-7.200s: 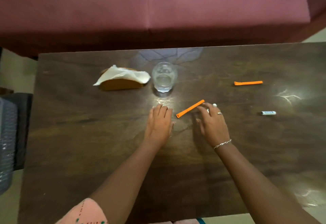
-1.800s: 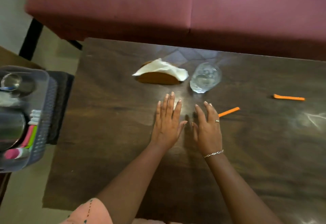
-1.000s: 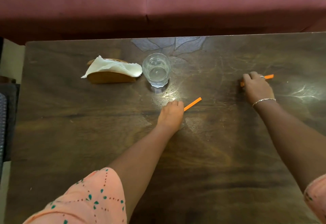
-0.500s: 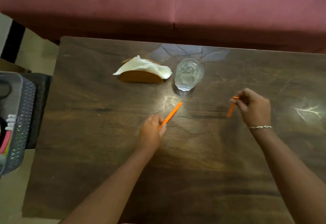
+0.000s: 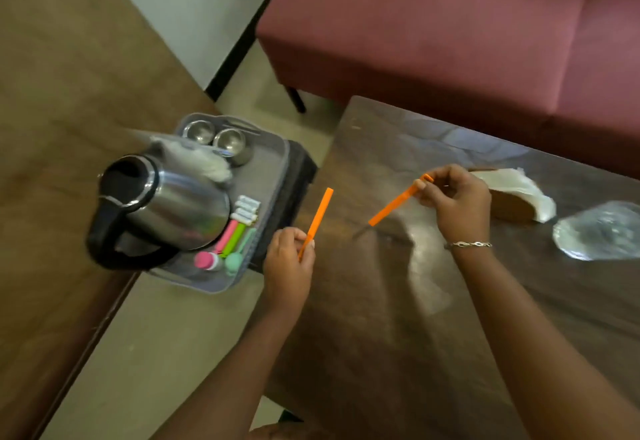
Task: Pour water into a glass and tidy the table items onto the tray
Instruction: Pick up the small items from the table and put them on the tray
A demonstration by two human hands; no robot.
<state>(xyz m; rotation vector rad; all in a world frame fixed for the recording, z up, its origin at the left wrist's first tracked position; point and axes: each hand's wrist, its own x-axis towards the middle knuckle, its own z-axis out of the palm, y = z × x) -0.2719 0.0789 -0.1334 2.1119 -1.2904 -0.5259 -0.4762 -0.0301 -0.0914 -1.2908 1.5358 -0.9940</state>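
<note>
- The left hand (image 5: 289,266), at the near left edge of the table (image 5: 398,318), pinches the lower end of 1 orange stick (image 5: 317,219), which points up and away.
- The right hand (image 5: 457,204), further in over the wood, pinches the top of a 2nd orange stick (image 5: 393,207); its free end slants down toward the table.
- Off the table's left side sits the grey tray (image 5: 270,166), carrying a steel kettle (image 5: 166,204), 2 steel cups (image 5: 230,141) and some pink and green sticks (image 5: 230,240).
- The sticks likely go there: carry both left, lay them flat in the bare strip beside the coloured sticks, clear of the kettle, and let go only once they rest.
- Furthest right on the table stand the napkin holder (image 5: 512,197) and the blurred glass (image 5: 599,231), well apart from the tray.
</note>
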